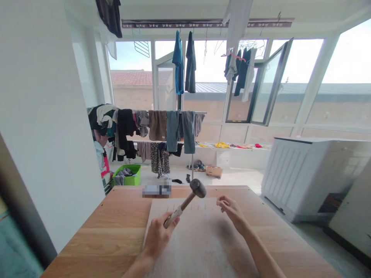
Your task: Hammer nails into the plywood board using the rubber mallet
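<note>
My left hand (pixel 162 231) is wrapped round the pale handle of a mallet (pixel 198 188), whose dark rubber head is raised above the board, up and to the right. My right hand (pixel 228 206) hovers over the board's far right part. Its thumb and fingertips are pinched together on a thin, small nail (pixel 217 196), hard to make out. Below the hands lies a pale wooden board (pixel 188 247). Along its far side, several thin nails (pixel 191 207) stand upright in a row.
The board lies on a wooden table (pixel 95 231). A blurred-out flat object (pixel 156 190) rests at the table's far edge. Beyond stand a laden clothes rack (pixel 158 125) and a green basket (pixel 135 175). A white appliance (pixel 295 177) is on the right, a white wall (pixel 43 116) on the left.
</note>
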A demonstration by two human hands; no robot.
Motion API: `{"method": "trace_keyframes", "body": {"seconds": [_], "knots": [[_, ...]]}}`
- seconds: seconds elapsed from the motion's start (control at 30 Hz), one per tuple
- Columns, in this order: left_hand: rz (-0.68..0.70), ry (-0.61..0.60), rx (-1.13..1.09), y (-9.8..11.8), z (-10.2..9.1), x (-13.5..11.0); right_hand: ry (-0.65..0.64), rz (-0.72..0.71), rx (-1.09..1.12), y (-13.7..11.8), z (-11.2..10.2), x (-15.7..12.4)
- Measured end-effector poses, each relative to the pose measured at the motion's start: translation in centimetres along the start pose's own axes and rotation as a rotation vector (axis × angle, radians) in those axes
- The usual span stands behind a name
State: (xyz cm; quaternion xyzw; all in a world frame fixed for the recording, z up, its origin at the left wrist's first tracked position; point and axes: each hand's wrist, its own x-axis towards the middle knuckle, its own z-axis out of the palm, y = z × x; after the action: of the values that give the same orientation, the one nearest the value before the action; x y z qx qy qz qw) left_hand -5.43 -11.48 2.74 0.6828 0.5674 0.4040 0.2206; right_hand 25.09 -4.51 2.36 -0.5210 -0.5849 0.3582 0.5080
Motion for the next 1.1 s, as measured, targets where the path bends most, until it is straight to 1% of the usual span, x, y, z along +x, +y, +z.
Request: {"method": "trace_keyframes", "body": {"seconds": [0.07,0.13,0.27,0.33,0.4,0.5,0.57,0.67,0.77,0.97,1.03,1.1], "knots": [[-0.003,-0.015,0.008,0.2,-0.1,-0.1,0.057,0.013,0.044,0.7,0.0,0.6],[-0.004,-0.026,0.009,0.3,-0.1,-0.2,0.097,0.006,0.042,1.5,0.0,1.1],[0.006,-0.026,0.011,0.3,-0.2,-0.3,0.181,-0.108,-0.166,3.2,-0.1,1.3],[0.007,-0.024,0.011,0.3,-0.2,-0.3,0.178,-0.156,-0.268,3.8,0.0,1.2],[0.004,-0.023,0.010,0.3,-0.2,-0.3,0.139,-0.175,-0.325,4.0,0.1,1.0],[0.000,-0.028,0.007,0.4,-0.2,-0.3,0.064,-0.182,-0.367,3.7,0.3,0.8],[-0.003,-0.029,0.004,0.5,-0.2,-0.3,0.040,-0.192,-0.373,3.5,0.4,0.7],[-0.006,-0.031,0.003,0.7,-0.3,-0.4,0.065,-0.182,-0.345,3.3,0.2,0.8],[-0.004,-0.039,0.002,0.8,-0.4,-0.4,0.098,-0.140,-0.314,3.8,0.0,0.9],[0.004,-0.024,0.004,0.7,-0.3,-0.3,0.062,-0.156,-0.354,4.8,-0.1,1.1],[0.011,-0.026,0.011,0.7,-0.3,-0.4,0.096,-0.167,-0.361,4.6,0.0,1.1],[0.016,-0.037,0.020,0.7,-0.3,-0.4,0.157,-0.185,-0.363,4.3,0.1,1.2]]}}
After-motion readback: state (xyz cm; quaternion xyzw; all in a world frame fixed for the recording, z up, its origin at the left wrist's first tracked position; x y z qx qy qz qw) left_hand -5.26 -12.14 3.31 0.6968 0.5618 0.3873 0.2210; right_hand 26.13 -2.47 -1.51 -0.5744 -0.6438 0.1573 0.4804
